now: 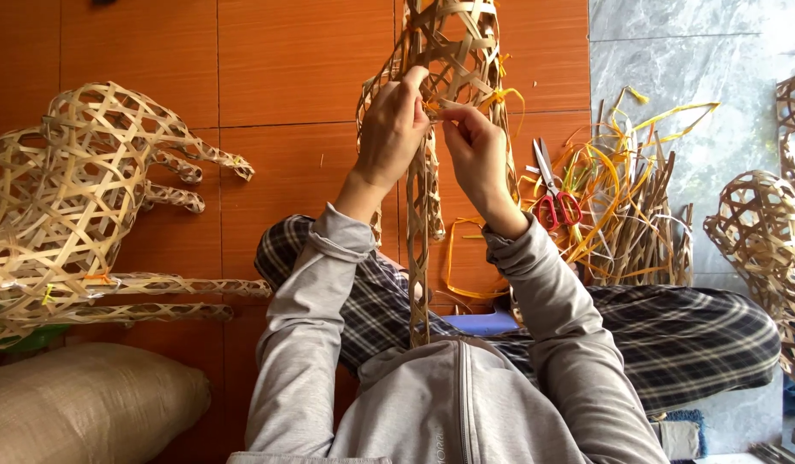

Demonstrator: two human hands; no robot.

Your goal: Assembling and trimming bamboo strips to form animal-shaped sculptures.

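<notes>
A tall open-weave bamboo figure point(456, 51) stands between my knees, one long woven leg point(420, 258) running down to my lap. My left hand point(392, 131) grips the weave at its left side, fingers curled round the strips. My right hand point(475, 146) pinches a thin strip or tie against the weave, right beside the left fingertips. A yellow tie point(505, 94) hangs from the weave just right of my hands.
A finished woven bamboo animal point(67, 206) lies at the left above a tan sack point(88, 399). Red-handled scissors point(554, 193) rest on a heap of bamboo and yellow strips point(629, 198). More woven pieces point(762, 236) sit at the right edge.
</notes>
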